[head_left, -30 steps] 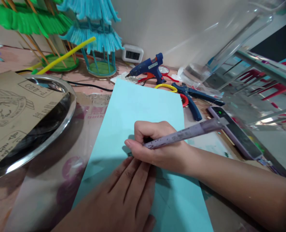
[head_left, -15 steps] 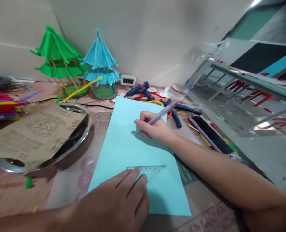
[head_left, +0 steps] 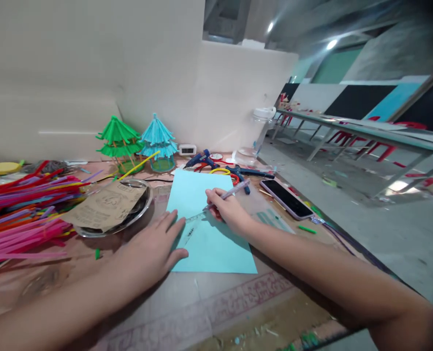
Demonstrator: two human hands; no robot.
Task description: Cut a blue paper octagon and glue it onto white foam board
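A light blue sheet of paper (head_left: 216,253) lies on the table in front of me. My right hand (head_left: 225,207) grips a pale purple pen (head_left: 234,189), its tip low over the middle of the sheet. On the paper is a clear measuring tool with tick marks (head_left: 195,218), see-through, so its full outline is hard to make out. My left hand (head_left: 154,248) rests with fingers spread over the sheet's left edge, fingertips at the tool's left end and the thumb apart on the paper.
On the left, a steel plate (head_left: 148,202) carries brown printed card (head_left: 106,204), beside many coloured pipe cleaners (head_left: 22,209). Green (head_left: 119,139) and blue (head_left: 158,136) model pavilions, a glue gun (head_left: 201,158) and pliers (head_left: 247,175) stand behind. A phone (head_left: 285,199) and clear jug (head_left: 254,136) are right.
My left hand has shifted left and opened its fingers wider. The clear tool now lies at a slant near the pen tip. The camera has tilted up, showing more of the room.
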